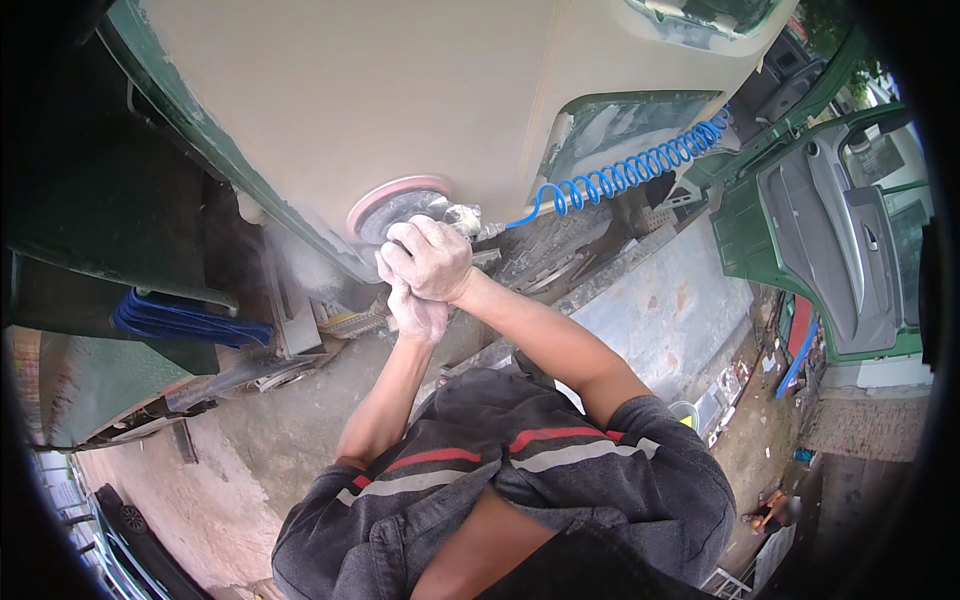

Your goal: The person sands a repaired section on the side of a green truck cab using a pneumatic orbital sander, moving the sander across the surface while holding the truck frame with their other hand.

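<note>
A round air sander (400, 207) with a pink disc edge is pressed against a beige, dust-covered vehicle panel (370, 90). My right hand (433, 260), white with dust, is closed around the sander's body. Just below it my left hand (422, 318) is also closed at the sander, its fingers partly hidden behind the right hand. A blue coiled hose (630, 172) runs from the sander's fitting off to the upper right. Pale dust hangs near the panel's lower left edge.
At right a detached-looking green vehicle door (820, 240) shows its grey inner trim. A large flat sheet (660, 310) lies on the ground beside scattered debris. Blue cloth or coiled line (190, 318) hangs at left. Far off at lower right another person (773, 512) is low to the ground.
</note>
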`<state>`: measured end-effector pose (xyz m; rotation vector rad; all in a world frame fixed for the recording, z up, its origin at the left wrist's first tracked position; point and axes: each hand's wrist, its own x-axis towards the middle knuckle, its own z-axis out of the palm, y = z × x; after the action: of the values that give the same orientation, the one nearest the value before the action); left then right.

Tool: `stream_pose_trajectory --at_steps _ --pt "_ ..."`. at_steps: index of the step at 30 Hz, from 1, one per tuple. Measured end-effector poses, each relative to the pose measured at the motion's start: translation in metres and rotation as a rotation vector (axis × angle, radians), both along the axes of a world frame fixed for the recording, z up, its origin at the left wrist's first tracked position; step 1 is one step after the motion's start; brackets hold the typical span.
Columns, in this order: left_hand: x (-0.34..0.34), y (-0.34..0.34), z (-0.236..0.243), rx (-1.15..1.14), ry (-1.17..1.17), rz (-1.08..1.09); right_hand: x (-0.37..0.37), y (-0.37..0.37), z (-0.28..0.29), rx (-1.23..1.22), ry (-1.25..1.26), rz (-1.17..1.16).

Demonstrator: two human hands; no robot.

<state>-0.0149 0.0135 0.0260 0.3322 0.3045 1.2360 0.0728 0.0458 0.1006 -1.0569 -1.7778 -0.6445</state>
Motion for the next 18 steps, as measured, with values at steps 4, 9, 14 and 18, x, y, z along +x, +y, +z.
stream_pose_trajectory --at_steps 4,9,14,18 --pt "0.04 0.005 0.085 0.188 0.274 0.073 0.038 0.001 0.054 0.075 0.197 -0.083" --pt "0.048 0.002 0.057 0.127 0.316 0.0 0.049 -0.006 0.016 0.025 0.242 -0.126" --pt "0.043 -0.003 0.023 0.125 0.302 -0.029 0.048 -0.008 -0.02 0.016 0.225 -0.136" --pt "0.06 0.006 0.065 0.228 0.374 0.043 0.063 -0.004 0.027 0.032 0.307 -0.083"
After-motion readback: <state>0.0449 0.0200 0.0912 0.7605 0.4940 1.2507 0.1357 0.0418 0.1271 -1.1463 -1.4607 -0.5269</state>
